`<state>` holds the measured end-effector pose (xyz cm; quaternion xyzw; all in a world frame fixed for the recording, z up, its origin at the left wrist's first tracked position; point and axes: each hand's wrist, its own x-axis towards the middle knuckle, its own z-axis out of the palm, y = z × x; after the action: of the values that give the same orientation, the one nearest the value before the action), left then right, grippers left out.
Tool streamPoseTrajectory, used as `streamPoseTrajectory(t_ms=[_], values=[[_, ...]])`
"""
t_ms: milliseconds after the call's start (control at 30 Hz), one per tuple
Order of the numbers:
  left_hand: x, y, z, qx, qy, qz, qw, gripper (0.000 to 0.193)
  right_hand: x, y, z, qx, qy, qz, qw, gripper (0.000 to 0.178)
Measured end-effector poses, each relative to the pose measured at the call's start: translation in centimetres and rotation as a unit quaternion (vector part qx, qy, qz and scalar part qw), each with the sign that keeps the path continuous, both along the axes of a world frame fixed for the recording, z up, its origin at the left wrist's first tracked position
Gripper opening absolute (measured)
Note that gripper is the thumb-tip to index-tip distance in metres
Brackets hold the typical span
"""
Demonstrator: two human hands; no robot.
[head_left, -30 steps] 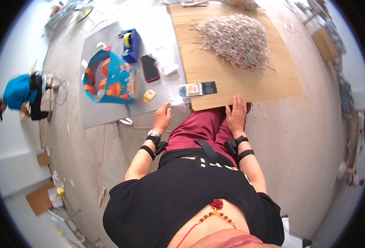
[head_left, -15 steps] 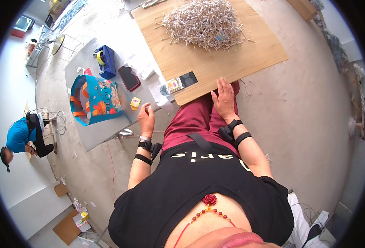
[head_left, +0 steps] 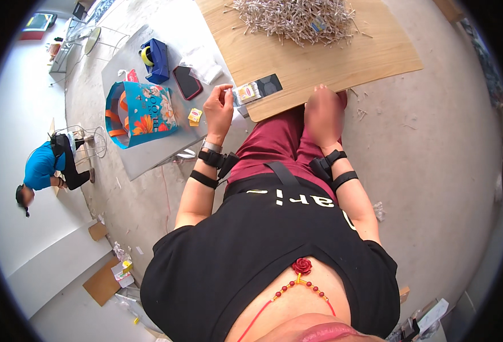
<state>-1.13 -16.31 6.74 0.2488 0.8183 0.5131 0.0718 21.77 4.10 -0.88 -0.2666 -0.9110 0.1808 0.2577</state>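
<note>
Left hand beside a flat, clear packet of white cotton swabs
The packet lies on the tan wooden board, near-left corner; blurred right hand at the near edge. I cannot tell either hand's grip.

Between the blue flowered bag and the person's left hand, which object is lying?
A small yellow packet lies between the flowered bag and the left hand, on the grey table; the head view shows it.

Upper left, a grey desk bears a blue floral bag, blue tape dispenser and red-edged phone; a tan wooden board bears heaped white swabs and a flat packet.
</note>
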Motion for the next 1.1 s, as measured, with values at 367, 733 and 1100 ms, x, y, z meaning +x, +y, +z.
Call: streamPoseTrajectory(t_ms=[367, 733, 1100], values=[[0.9, 0.4, -1.9, -0.077, 0.146, 0.024, 0.986, 0.031, 0.0, 0.5, 0.3, 0.01, -0.041, 0.035, 0.999, 0.065], [1.3, -3.8, -11.2, 0.338, -0.458, 0.158, 0.807, 0.051, -4.5, -1.5, 1.4, 0.044, -0.118, 0.15, 0.981, 0.075], [1.4, 1.6, -10.6, 0.43, -0.537, 0.222, 0.691, 0.046, -11.8, -4.4, 0.6, 0.067, -0.134, 0.211, 0.966, 0.081]])
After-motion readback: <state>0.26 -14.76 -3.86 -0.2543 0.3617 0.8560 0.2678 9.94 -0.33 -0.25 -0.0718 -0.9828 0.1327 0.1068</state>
